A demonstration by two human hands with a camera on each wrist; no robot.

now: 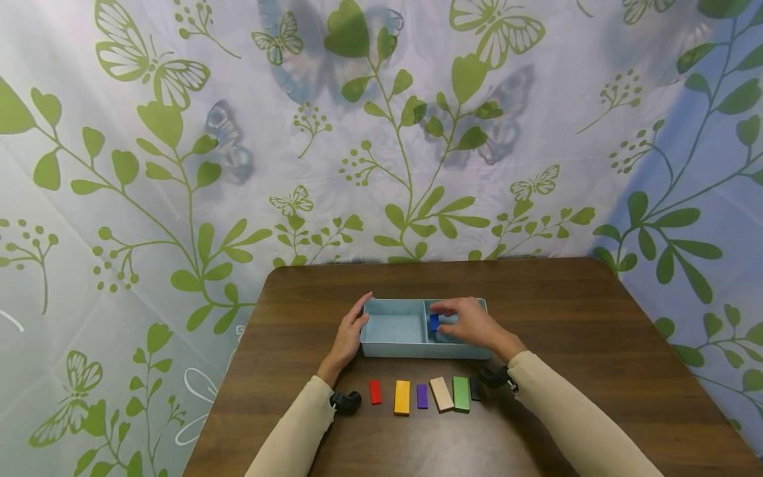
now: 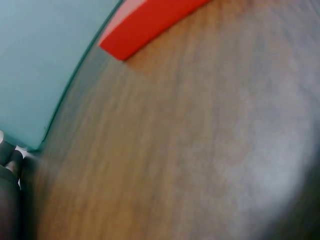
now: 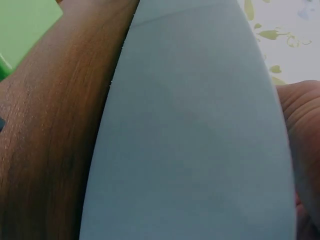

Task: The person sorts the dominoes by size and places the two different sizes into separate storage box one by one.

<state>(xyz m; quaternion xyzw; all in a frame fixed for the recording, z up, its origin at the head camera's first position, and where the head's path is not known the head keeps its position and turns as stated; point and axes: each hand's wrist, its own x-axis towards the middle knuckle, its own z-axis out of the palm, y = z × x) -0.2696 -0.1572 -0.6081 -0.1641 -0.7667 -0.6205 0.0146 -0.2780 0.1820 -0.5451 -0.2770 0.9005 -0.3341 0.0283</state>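
Note:
A light blue two-compartment box [image 1: 396, 350] sits on the table. My left hand [image 1: 348, 336] lies along the box's left end, fingers extended and thumb at the rim. My right hand [image 1: 473, 322] reaches into the right compartment, its curled fingers and thumb around a small blue block [image 1: 434, 322] near the divider [image 1: 426, 322]; the exact contact is hard to see. The right wrist view shows the box's outer wall [image 3: 190, 125] and part of the right hand [image 3: 302, 120] beyond its rim. The left wrist view shows a box side [image 2: 45, 55].
In front of the box, several blocks lie in a row: red [image 1: 375, 391], yellow [image 1: 402, 397], purple [image 1: 422, 396], beige [image 1: 442, 394], green [image 1: 461, 394] and black [image 1: 475, 389]. The wooden table [image 1: 536, 424] meets a patterned curtain [image 1: 417, 132] behind.

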